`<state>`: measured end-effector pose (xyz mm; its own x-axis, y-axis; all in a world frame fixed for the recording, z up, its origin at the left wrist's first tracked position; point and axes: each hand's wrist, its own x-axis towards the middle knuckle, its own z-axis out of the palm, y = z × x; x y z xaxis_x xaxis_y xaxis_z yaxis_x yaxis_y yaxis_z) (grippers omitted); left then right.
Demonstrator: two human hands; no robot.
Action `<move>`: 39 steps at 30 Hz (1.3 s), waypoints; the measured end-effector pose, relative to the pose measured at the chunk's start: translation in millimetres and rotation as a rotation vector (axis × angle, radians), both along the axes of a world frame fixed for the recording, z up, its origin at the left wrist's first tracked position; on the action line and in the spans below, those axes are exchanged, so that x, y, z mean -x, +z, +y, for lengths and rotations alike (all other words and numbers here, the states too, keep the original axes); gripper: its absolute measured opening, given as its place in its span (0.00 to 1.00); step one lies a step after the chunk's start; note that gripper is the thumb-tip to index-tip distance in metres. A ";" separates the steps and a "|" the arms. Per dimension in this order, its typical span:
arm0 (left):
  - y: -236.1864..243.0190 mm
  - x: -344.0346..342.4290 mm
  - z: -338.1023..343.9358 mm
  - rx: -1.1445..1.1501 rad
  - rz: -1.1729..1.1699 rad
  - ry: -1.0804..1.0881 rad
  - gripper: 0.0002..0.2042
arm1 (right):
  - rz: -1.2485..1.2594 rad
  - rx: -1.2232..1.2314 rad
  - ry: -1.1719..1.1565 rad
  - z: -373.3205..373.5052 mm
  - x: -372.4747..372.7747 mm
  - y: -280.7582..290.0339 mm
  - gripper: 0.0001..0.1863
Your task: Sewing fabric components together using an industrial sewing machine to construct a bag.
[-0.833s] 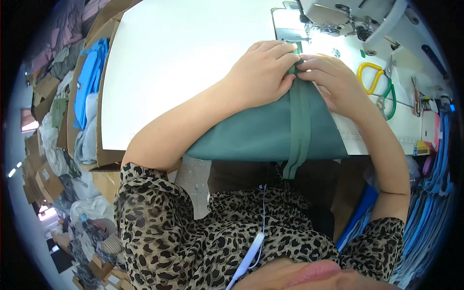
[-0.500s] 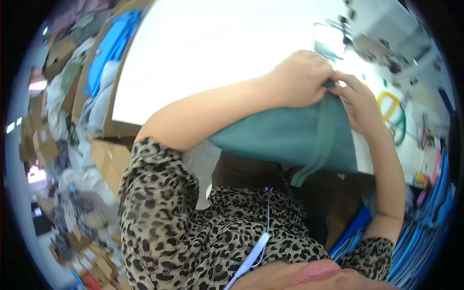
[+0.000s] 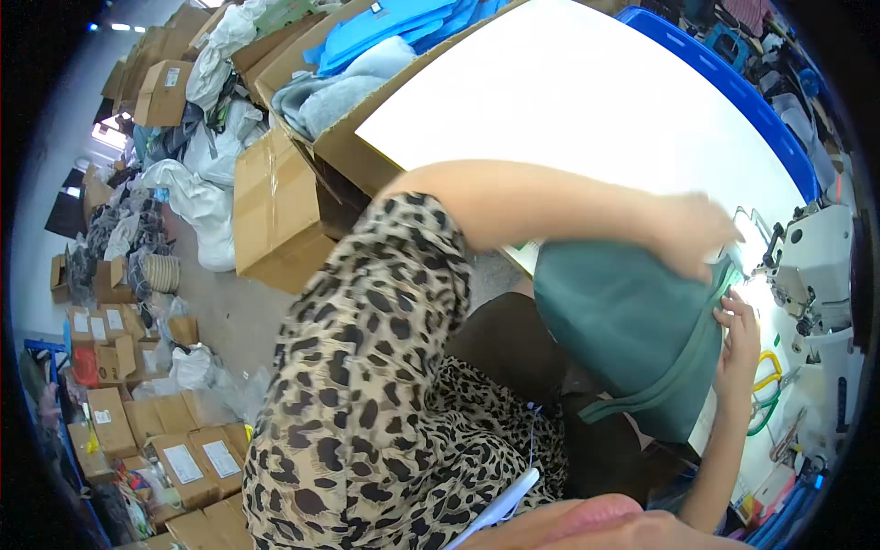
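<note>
A dark green fabric piece (image 3: pixel 614 312) hangs over the table's near edge toward my lap, a lighter green strip (image 3: pixel 655 390) running along its right side. My left hand (image 3: pixel 689 236) is over the fabric's upper edge, smeared by motion, so its finger grip is unclear. At the right edge of the fabric, my right hand (image 3: pixel 739 348) has its fingers bent onto the cloth by the strip's upper end; its thumb is hidden. Just beyond both hands stands a white sewing machine (image 3: pixel 816 266), with bright light at its needle area.
The white tabletop (image 3: pixel 568 110) spreads ahead, bordered by a blue plastic rim (image 3: pixel 724 87). Yellow-and-green looped handles (image 3: pixel 766 385) lie right of my right hand. A carton with blue cloth (image 3: pixel 394 41) touches the table's left side. Cardboard boxes (image 3: pixel 197 458) and bags crowd the left floor.
My view has swung, bringing more of the left floor and the sewing machine into sight. My hands, together at the fabric's top edge before, are now apart, the right one lower along its edge.
</note>
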<state>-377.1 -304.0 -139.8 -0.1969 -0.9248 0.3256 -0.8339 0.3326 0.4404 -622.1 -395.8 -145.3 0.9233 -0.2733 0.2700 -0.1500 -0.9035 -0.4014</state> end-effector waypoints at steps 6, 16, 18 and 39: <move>25.8 -305.8 64.0 0.220 -0.349 0.790 0.16 | -0.019 0.080 0.020 7.4 -6.0 7.1 0.14; -31.9 -448.1 247.5 -0.624 -0.484 1.643 0.26 | 0.020 0.127 -0.008 0.7 10.4 9.4 0.09; -32.6 -461.2 262.1 -0.641 -0.451 1.648 0.28 | -0.008 0.098 0.012 1.6 11.0 9.6 0.09; 146.5 -336.2 198.0 0.708 -0.499 1.097 0.06 | -0.029 0.127 0.023 -5.1 2.9 0.9 0.10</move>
